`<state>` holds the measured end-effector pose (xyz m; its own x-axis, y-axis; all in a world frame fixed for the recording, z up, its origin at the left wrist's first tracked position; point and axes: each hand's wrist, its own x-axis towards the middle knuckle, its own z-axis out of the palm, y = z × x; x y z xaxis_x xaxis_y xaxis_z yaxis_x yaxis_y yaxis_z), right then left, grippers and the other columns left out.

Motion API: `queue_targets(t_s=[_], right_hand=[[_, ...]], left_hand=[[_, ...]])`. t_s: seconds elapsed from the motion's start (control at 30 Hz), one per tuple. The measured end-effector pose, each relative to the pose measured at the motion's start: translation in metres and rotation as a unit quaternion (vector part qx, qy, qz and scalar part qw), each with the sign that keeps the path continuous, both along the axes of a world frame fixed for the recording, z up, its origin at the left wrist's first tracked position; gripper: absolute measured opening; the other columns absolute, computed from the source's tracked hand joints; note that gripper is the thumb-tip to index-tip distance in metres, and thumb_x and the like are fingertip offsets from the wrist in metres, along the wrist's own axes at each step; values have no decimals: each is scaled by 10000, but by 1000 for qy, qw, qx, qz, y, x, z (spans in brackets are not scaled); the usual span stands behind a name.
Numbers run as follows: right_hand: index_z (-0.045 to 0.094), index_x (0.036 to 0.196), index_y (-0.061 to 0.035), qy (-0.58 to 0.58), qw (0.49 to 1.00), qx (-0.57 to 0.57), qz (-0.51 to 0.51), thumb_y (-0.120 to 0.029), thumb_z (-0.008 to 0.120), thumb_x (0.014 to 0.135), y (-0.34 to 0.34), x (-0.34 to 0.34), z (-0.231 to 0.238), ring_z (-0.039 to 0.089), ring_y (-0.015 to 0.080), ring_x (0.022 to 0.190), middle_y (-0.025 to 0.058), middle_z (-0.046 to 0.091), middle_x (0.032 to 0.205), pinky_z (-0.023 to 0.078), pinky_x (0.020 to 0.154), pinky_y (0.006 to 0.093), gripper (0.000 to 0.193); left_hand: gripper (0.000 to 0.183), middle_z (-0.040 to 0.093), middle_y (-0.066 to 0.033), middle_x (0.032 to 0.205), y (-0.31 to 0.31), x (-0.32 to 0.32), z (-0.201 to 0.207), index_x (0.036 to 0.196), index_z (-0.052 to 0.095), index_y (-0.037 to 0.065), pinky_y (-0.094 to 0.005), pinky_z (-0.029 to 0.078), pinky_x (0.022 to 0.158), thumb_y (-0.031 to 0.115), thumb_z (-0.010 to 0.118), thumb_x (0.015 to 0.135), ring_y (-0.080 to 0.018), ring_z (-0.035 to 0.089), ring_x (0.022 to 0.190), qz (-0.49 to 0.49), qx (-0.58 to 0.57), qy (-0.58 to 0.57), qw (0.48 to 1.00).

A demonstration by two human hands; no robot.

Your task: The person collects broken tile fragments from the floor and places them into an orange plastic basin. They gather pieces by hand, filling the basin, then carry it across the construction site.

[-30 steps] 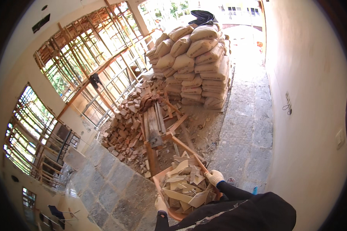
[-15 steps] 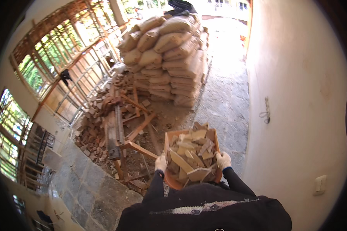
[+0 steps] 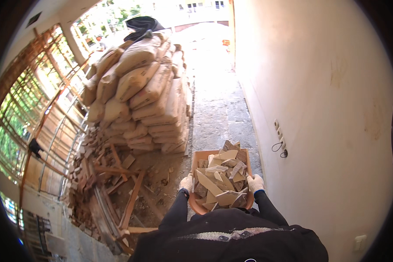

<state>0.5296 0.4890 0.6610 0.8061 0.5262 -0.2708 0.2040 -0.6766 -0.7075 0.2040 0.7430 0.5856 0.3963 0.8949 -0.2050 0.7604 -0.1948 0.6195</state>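
Note:
An orange tub (image 3: 198, 205) filled with broken tile pieces (image 3: 218, 177) is held in front of my body. My left hand (image 3: 186, 183), in a pale work glove, is closed on its left side. On the opposite side, my right hand (image 3: 256, 183), gloved the same way, grips the rim. Jagged tan and grey shards pile above the tub's edge. The undersides of both hands and the bottom of the tub are hidden from view.
A tall stack of full sacks (image 3: 139, 87) stands ahead on the left, a black sheet (image 3: 143, 27) on top. Loose wooden boards (image 3: 133, 198) and broken bricks (image 3: 81, 174) lie at left. A stone-paved path (image 3: 222, 118) runs between the sacks and the right wall (image 3: 310, 87).
I have moved forward with the tub; the sack stack is nearer and further left. Boards and rubble have shifted left and down in view. Both hands keep their hold.

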Motion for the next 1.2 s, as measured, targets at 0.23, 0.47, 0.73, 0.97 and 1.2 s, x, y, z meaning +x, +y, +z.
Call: queue_targets(t_s=[0.23, 0.47, 0.73, 0.97, 1.2], right_hand=[[721, 1123, 41, -51, 998, -15, -39, -484, 690, 944, 78, 101, 6, 669, 521, 1155, 346, 716, 1169, 528, 971, 557, 556], [704, 1244, 52, -31, 999, -11, -29, -415, 702, 972, 225, 249, 23, 686, 474, 1199, 333, 721, 1223, 538, 1024, 516, 540], [719, 919, 43, -4, 999, 33, 2, -508, 570, 1034, 390, 415, -16, 711, 491, 943, 321, 730, 952, 532, 854, 549, 582], [749, 1045, 10, -94, 994, 12, 48, -378, 585, 1031, 591, 539, -39, 725, 441, 975, 271, 756, 986, 555, 871, 495, 421], [726, 993, 35, 12, 998, 58, -16, -395, 610, 1030, 748, 621, -6, 734, 442, 952, 291, 744, 947, 542, 838, 521, 447]], left_hand=[[773, 772, -248, 1009, 147, 136, -48, 1040, 765, -4, -521, 512, 868, 673, 395, 1081, -420, 726, 1005, 72, -224, -103, 966], [487, 640, -18, 810, 300, 280, -46, 1024, 712, 79, -363, 495, 660, 509, 507, 1130, -165, 593, 713, -19, -170, -133, 976], [646, 750, -298, 975, 410, 408, 28, 1070, 749, 18, -562, 543, 832, 494, 320, 1144, -471, 722, 969, -36, 41, -72, 996], [564, 744, -257, 937, 579, 511, 29, 1073, 714, 29, -552, 534, 793, 448, 342, 1137, -444, 727, 922, -78, 60, -18, 995], [471, 745, -270, 1030, 766, 602, 27, 1144, 683, 13, -547, 545, 820, 392, 404, 1126, -442, 720, 959, -64, -26, -87, 994]])
